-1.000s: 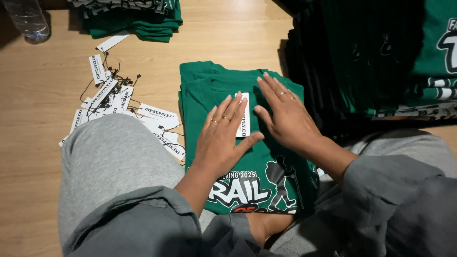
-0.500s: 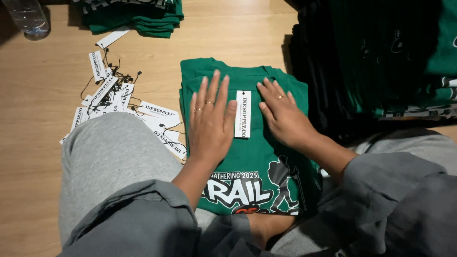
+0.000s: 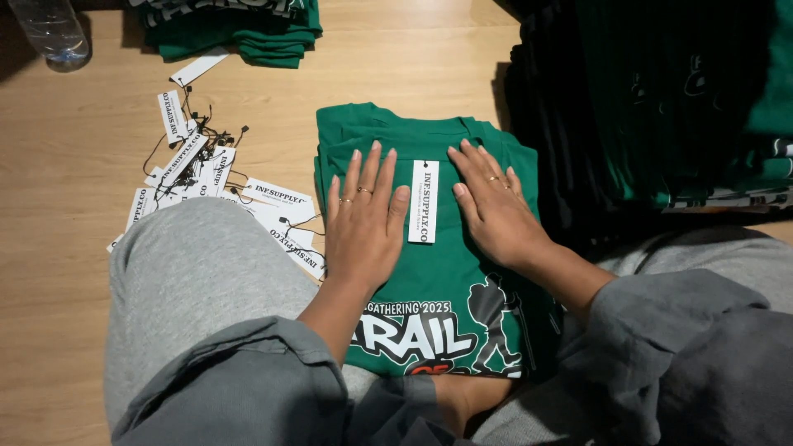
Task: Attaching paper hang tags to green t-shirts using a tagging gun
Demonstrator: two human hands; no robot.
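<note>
Since the earlier frame both hands have slid apart: the left hand [image 3: 365, 223] and right hand [image 3: 494, 208] now lie flat, fingers spread, grip on nothing, pressing the folded green T-shirt [image 3: 429, 248] either side of its white hang tag [image 3: 424, 201]. The shirt lies on the pale wooden floor [image 3: 74, 140], its printed lower end reaching the person's lap between grey trouser legs. Loose white tags [image 3: 194, 186] are scattered just left of the shirt, a dark stack of folded shirts [image 3: 652, 107] crowds its right edge, another green pile [image 3: 239, 29] and a clear bottle [image 3: 54, 33] sit at the far edge; bare floor shows far left.
</note>
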